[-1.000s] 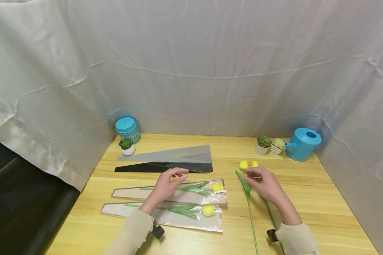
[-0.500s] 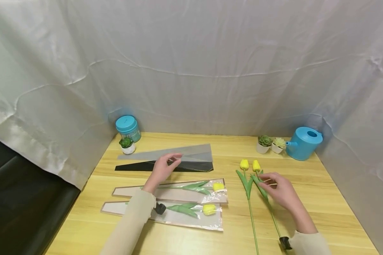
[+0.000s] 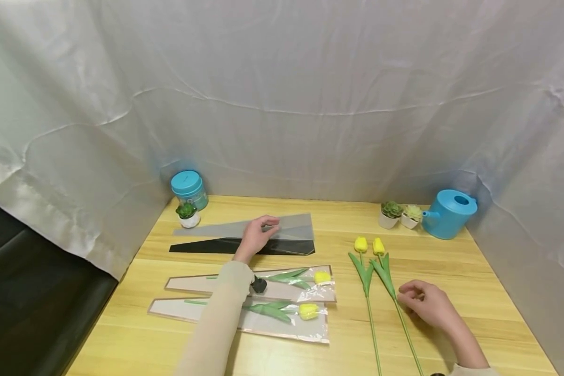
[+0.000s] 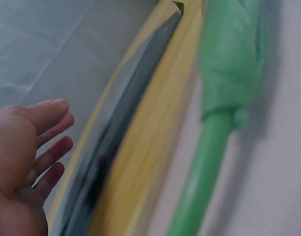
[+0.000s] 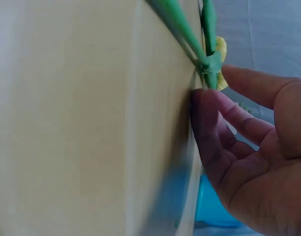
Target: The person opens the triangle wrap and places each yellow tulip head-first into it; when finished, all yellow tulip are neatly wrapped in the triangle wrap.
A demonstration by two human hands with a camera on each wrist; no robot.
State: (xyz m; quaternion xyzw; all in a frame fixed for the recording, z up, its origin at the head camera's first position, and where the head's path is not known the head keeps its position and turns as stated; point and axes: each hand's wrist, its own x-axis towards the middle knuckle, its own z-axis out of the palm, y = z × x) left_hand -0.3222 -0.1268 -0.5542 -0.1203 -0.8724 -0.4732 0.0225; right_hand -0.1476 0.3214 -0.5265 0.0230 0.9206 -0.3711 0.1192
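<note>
My left hand (image 3: 257,236) hovers over the grey wrapping sleeve (image 3: 295,225) and black wrapping sleeve (image 3: 216,245), holding nothing. Its fingers (image 4: 51,150) stand loosely bent and apart from the sleeves in the left wrist view. Beside the stem of the right yellow tulip (image 3: 388,277), my right hand (image 3: 427,304) hangs low over the table, its thumb and fingertips apart. In the right wrist view a green stem (image 5: 182,29) passes just beyond those fingertips; whether they touch is unclear. Another yellow tulip (image 3: 365,279) lies to its left.
Two clear sleeves, the upper sleeve (image 3: 183,283) and lower sleeve (image 3: 169,307), each hold a yellow tulip. At the back left stand a blue jar (image 3: 188,188) and potted succulent (image 3: 188,215). Two small succulents (image 3: 390,214) and a blue watering can (image 3: 446,215) stand back right.
My left hand has moved away from me, from over the clear sleeves to over the grey one. My right hand has drawn back toward me and right, along the right tulip from its blossom.
</note>
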